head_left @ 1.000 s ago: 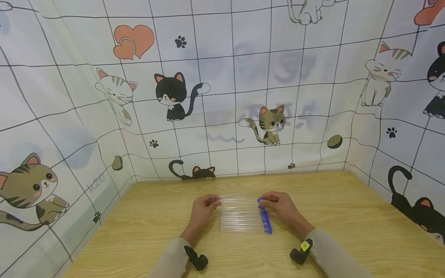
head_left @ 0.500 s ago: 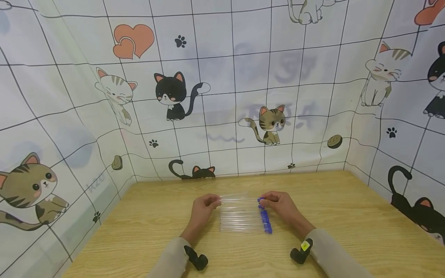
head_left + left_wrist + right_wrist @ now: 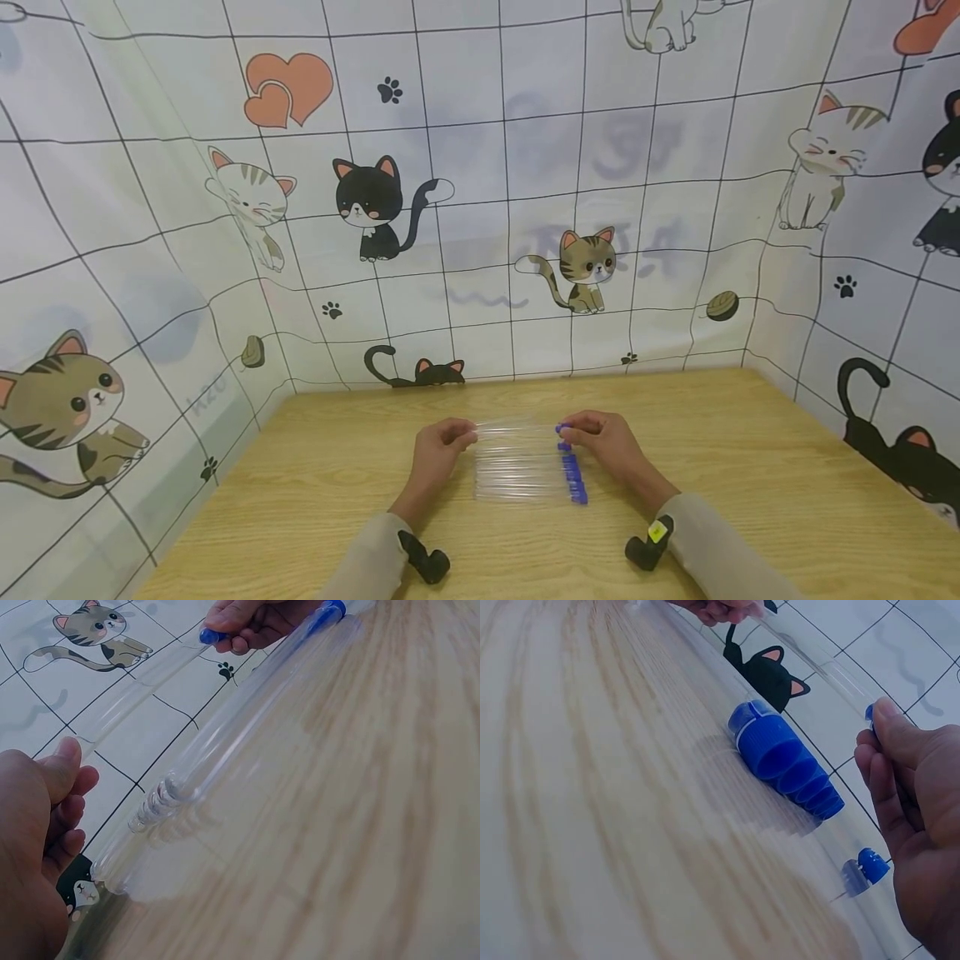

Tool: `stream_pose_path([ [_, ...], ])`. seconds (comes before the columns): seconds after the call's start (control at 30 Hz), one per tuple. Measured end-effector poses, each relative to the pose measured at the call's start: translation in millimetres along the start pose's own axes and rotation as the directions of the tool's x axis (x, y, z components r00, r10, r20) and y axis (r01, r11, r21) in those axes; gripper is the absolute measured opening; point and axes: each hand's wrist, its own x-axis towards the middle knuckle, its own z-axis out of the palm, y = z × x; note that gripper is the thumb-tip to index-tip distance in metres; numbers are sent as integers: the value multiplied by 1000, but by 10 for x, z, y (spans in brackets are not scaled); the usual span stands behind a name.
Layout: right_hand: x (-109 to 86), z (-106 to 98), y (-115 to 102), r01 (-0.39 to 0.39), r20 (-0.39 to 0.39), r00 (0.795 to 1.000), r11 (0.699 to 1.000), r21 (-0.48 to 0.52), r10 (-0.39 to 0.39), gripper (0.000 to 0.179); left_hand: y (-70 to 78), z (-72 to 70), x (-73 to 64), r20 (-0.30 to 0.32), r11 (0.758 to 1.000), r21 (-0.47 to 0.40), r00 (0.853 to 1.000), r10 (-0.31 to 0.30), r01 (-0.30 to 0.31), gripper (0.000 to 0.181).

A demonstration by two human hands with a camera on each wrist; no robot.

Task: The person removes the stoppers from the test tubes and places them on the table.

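A row of clear test tubes (image 3: 517, 482) with blue caps (image 3: 573, 479) lies side by side on the table, rounded ends left and caps right. At its far side, my two hands hold one more tube (image 3: 139, 701) above the table. My left hand (image 3: 438, 450) pinches its clear end between thumb and fingers. The right hand (image 3: 611, 443) pinches the blue-capped end, covering most of that cap (image 3: 870, 714). Another blue cap (image 3: 873, 866) stands a little apart from the row in the right wrist view, close below my right hand.
The wooden table (image 3: 322, 483) meets a white grid-patterned cloth (image 3: 480, 250) with cartoon cats at the back and sides. Each sleeve carries a black wrist device, one at the left (image 3: 425, 558) and one at the right (image 3: 648, 546).
Both hands stay almost in place, still holding the tube by its ends. The right hand has risen very slightly.
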Motion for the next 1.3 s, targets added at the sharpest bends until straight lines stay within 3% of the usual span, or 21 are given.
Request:
stream_pose_path([
  [0.27, 55, 6, 77, 17, -51, 998, 997, -72, -21, 25, 6, 5, 14, -36, 1000, 17, 999, 14, -13, 12],
  [0.43, 55, -168, 170, -50, -134, 990, 995, -84, 38, 37, -43, -77, 49, -177, 1000, -15, 984, -6, 3, 11],
  [0.5, 40, -258, 219, -85, -181, 981, 994, -75, 70, 40, -85, -106, 58, -206, 999, -38, 978, -24, 16, 12],
  [0.73, 39, -307, 255, -67, -166, 985, 990, -122, 46, 43, -107, -98, 54, -173, 998, -44, 984, -50, 43, 10],
  [0.93, 38, -307, 333, -122, -223, 973, 960, -252, 65, 30, -117, -49, 57, -143, 998, -20, 987, -68, 66, 13],
  [1.1, 45, -304, 380, -76, -201, 980, 936, -343, 6, 26, -126, -60, 55, -149, 997, 50, 987, -54, 62, 9],
  [1.3, 60, -275, 369, -59, -166, 986, 942, -329, 4, 22, -122, -102, 39, -126, 990, 115, 990, -66, 81, 5],
])
